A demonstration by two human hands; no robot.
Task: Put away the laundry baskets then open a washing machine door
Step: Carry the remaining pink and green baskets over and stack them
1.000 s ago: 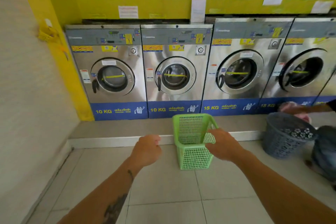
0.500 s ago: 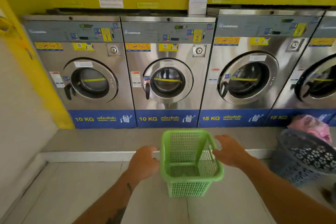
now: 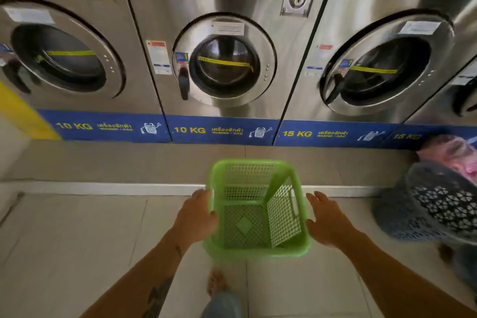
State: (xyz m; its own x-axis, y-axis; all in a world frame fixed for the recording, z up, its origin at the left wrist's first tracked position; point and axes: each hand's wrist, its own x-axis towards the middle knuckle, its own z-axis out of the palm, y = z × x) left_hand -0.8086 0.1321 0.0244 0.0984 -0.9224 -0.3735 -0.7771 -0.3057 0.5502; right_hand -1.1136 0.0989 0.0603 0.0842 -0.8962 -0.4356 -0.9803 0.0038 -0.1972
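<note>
An empty green mesh laundry basket (image 3: 249, 162) is low in front of me, over the tiled floor, just short of the raised step. My left hand (image 3: 196, 214) lies against its left rim with the thumb over the edge. At the right rim, my right hand (image 3: 326, 222) has its fingers spread and holds nothing. Straight ahead is washing machine number 2; its round door (image 3: 224, 59) is closed, with a black handle (image 3: 183, 82) on the left side. Closed doors also show on the machines to the left (image 3: 62, 57) and right (image 3: 387, 70).
A dark grey round basket (image 3: 438, 204) holding pink laundry (image 3: 454, 155) stands on the floor at the right. A raised concrete step (image 3: 103, 162) with a white edge runs along the machines. My bare foot (image 3: 216, 283) is just behind the green basket.
I have moved closer to the machines and bent lower. My right hand has come off the basket's rim and spread. My left hand has reached the left rim.
</note>
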